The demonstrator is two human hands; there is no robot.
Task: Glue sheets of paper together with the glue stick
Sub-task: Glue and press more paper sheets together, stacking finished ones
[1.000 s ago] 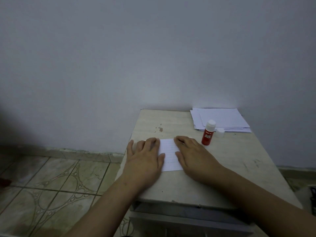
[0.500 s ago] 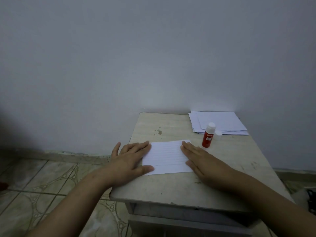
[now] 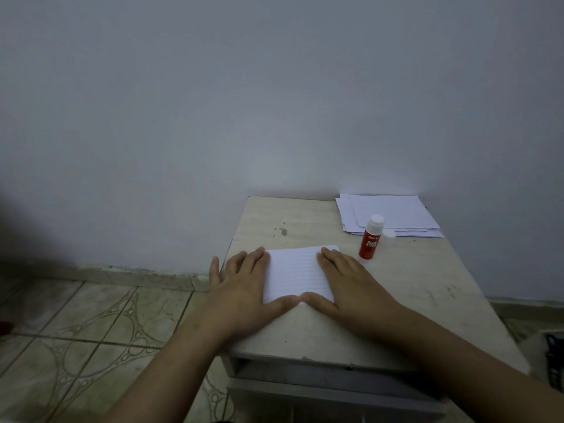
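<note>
Two bare arms come up from the bottom of the frame, one from the lower left and one from the lower right. No sleeves show on them; the arms are bare from the bottom edge all the way to the wrists. The left hand (image 3: pixel 244 288) sits a little left of the middle of the frame, and the right hand (image 3: pixel 351 285) sits just right of the middle. Both hands are bare too, with no gloves. No rings, watch or bands can be seen on the fingers or wrists. The fingernails look short and plain. The light is dim, so small marks are hard to tell.
</note>
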